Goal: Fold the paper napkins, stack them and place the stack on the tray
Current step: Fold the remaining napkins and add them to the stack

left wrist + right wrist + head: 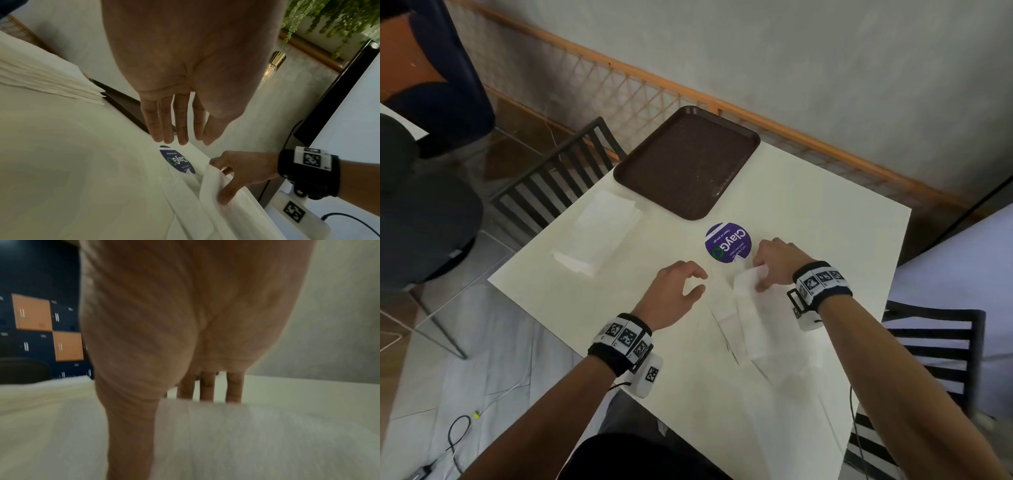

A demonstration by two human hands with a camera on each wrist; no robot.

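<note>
A white paper napkin (753, 322) lies spread on the white table (825, 212) in front of me, its far edge lifted into a fold. My right hand (767, 267) pinches that lifted edge between thumb and fingers; the left wrist view shows the right hand (236, 175) on the napkin (207, 194). My left hand (688, 284) hovers just left of the napkin, fingers relaxed, holding nothing. A stack of white napkins (599, 233) sits near the table's left edge. The brown tray (688, 161) stands bare at the far corner.
A round purple sticker (727, 242) is on the table between the tray and my hands. Dark slatted chairs stand at the far left (558, 181) and at the right (935, 349). A wall with a wooden rail runs behind the table.
</note>
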